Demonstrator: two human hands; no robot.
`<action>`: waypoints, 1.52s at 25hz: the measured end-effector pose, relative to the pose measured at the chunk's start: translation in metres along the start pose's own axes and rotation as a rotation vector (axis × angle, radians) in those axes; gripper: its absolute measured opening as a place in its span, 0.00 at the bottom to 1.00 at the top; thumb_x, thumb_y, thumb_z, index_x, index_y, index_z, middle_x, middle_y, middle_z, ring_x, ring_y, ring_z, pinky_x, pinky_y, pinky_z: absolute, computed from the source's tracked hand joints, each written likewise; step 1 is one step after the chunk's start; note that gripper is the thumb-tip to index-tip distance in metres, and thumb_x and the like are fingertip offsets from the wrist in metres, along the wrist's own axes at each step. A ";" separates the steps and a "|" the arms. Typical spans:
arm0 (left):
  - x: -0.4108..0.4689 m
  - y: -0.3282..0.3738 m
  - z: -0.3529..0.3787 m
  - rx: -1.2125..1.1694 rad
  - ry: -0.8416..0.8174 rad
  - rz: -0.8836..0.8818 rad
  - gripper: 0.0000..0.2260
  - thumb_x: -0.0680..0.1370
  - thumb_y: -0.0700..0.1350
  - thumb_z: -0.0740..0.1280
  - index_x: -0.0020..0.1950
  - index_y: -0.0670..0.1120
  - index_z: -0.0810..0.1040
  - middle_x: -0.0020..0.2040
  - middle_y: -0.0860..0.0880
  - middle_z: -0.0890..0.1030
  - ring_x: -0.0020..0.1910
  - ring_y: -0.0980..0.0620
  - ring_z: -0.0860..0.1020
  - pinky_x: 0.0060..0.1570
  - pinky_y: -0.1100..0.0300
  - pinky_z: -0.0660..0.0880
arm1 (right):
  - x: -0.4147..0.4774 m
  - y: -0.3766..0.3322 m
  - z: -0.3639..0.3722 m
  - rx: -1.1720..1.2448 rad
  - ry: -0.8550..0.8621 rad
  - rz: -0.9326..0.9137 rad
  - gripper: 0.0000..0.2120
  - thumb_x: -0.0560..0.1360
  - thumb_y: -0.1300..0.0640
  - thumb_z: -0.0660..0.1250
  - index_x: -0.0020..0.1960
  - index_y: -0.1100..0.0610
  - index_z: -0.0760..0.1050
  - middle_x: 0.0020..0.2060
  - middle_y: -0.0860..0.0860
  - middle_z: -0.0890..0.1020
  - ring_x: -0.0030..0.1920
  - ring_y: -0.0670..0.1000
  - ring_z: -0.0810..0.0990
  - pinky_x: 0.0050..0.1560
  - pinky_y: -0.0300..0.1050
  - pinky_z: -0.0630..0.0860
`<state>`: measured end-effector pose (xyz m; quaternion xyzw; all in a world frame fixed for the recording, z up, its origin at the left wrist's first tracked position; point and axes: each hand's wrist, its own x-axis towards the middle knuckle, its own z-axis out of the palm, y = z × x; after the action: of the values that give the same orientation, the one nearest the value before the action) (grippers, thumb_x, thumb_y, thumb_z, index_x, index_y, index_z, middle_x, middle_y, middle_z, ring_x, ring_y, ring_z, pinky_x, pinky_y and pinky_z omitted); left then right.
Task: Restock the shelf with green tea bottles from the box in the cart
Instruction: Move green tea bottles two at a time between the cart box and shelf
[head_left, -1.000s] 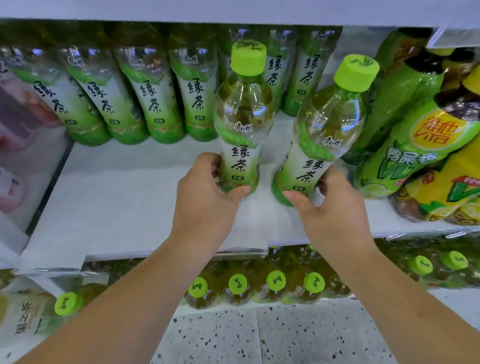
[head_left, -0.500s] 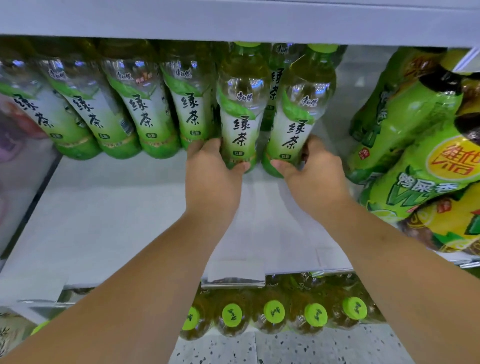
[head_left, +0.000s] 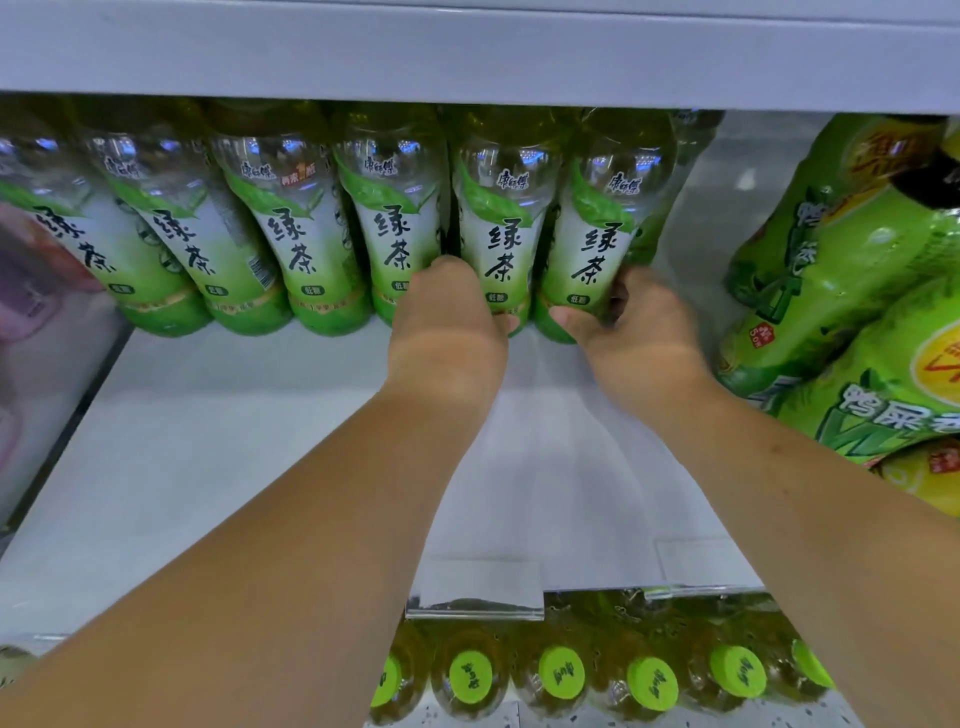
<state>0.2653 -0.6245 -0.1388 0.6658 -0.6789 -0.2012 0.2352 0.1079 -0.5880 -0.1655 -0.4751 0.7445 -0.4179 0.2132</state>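
1. Head view: left hand (head_left: 448, 332) curls fingers and thumb round the base of one green tea bottle (head_left: 501, 234), upright at the back of the shelf (head_left: 208, 441).
2. Right hand (head_left: 636, 332) grips the neighbouring bottle (head_left: 597, 244) likewise.

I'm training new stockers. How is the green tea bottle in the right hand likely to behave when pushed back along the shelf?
The green tea bottle looks full, so probably heavy for its size. Tall on a narrow base, it might tip if pushed high; the right hand grips it low. The smooth shelf should let it slide.
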 end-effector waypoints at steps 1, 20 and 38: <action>0.001 0.001 0.000 0.021 -0.011 -0.005 0.18 0.73 0.52 0.79 0.43 0.46 0.71 0.33 0.54 0.67 0.40 0.47 0.71 0.40 0.58 0.67 | 0.001 0.001 0.002 0.028 0.003 0.001 0.18 0.71 0.52 0.78 0.58 0.53 0.78 0.50 0.47 0.85 0.51 0.48 0.84 0.56 0.47 0.80; 0.000 -0.004 0.002 0.034 0.032 -0.015 0.21 0.75 0.54 0.77 0.46 0.47 0.66 0.34 0.55 0.64 0.42 0.46 0.71 0.41 0.57 0.66 | 0.010 0.015 0.012 0.178 -0.080 -0.021 0.16 0.75 0.50 0.75 0.60 0.47 0.76 0.53 0.45 0.85 0.55 0.47 0.83 0.62 0.49 0.78; -0.018 -0.021 -0.022 -0.325 -0.238 -0.038 0.15 0.78 0.54 0.68 0.61 0.49 0.72 0.52 0.50 0.78 0.53 0.43 0.80 0.54 0.49 0.79 | 0.007 -0.013 -0.002 0.041 -0.172 0.169 0.21 0.75 0.45 0.72 0.65 0.52 0.76 0.55 0.46 0.84 0.53 0.49 0.82 0.52 0.40 0.77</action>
<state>0.2955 -0.6068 -0.1339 0.6033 -0.6478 -0.3897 0.2541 0.1104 -0.5957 -0.1530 -0.4405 0.7521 -0.3712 0.3202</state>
